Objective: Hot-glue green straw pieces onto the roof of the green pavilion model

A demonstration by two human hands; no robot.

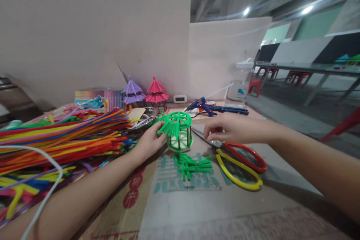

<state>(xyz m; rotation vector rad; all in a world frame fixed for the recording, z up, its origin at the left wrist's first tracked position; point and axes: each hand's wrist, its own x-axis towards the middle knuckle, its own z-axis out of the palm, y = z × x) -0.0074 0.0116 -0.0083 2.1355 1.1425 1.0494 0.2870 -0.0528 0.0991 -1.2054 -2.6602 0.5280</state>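
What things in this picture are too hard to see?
- Head view: scissors blades, partly covered by the right hand.
- Head view: left hand fingertips, hidden behind the green model.
- Head view: clock numbers, too small.
- Head view: fuzzy sticks, cut off by the left edge.

The left hand (149,142) and right hand (227,129) are bare, with slender fingers. The left forearm (92,191) and right forearm (309,157) are bare too, uncovered all the way to the picture's edge.
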